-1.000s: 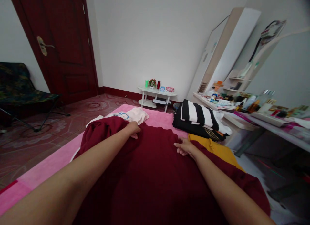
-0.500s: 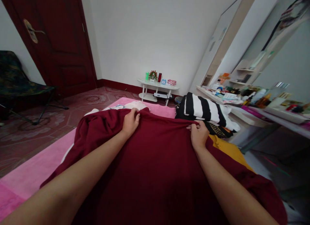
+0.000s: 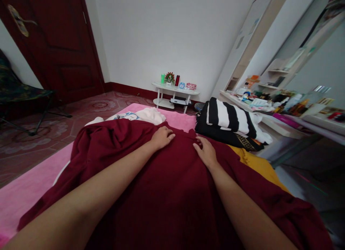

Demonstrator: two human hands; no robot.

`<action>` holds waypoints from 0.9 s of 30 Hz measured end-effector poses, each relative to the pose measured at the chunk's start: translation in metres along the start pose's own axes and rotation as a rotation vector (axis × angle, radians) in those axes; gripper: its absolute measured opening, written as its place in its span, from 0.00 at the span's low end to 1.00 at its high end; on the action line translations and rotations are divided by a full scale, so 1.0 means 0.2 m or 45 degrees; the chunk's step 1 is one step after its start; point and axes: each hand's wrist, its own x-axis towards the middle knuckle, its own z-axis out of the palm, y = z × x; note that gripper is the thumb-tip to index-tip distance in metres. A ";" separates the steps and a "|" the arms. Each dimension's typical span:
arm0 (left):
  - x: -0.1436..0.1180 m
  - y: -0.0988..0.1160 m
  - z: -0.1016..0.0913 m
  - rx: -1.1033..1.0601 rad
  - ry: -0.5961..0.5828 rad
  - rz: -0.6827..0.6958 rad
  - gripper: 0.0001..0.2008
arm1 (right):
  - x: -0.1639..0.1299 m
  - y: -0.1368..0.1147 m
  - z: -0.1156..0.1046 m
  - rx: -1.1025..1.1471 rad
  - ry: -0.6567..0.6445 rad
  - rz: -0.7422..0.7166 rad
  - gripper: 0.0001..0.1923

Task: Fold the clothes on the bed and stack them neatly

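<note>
A dark red long-sleeved top (image 3: 172,185) lies spread over the pink bed cover (image 3: 48,178), with its bunched sleeves out to both sides. My left hand (image 3: 162,137) rests on the cloth near its far edge, fingers stretched out and loose. Close by on the right, my right hand (image 3: 206,152) touches the same far part, thumb and fingers apart. Between the two hands the collar area shows as an uneven edge. A white garment with a blue print (image 3: 145,115) sticks out beyond the top's far left side.
Folded clothes, a black-and-white striped one (image 3: 231,117) uppermost, are stacked at the right. A mustard cloth (image 3: 256,167) lies in front of them. A cluttered dressing table (image 3: 283,129) borders the bed's right side. Further off are a small white table (image 3: 175,88) and a camouflage chair (image 3: 24,93).
Both hands have loosened their hold on the top's far edge and moved closer together. That edge has sunk lower, and more of the white garment behind it shows.
</note>
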 end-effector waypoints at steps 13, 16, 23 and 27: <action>-0.12 0.15 0.06 0.129 -0.300 -0.140 0.34 | 0.02 -0.03 0.06 -0.403 -0.448 0.378 0.35; -0.20 0.17 0.02 0.137 -0.353 -0.166 0.34 | -0.04 -0.06 0.03 -0.425 -0.471 0.404 0.36; -0.43 0.20 -0.06 0.150 -0.376 -0.175 0.33 | -0.27 -0.14 -0.05 -0.416 -0.482 0.370 0.36; -0.57 0.22 -0.10 0.154 -0.349 -0.167 0.32 | -0.40 -0.18 -0.07 -0.402 -0.472 0.351 0.37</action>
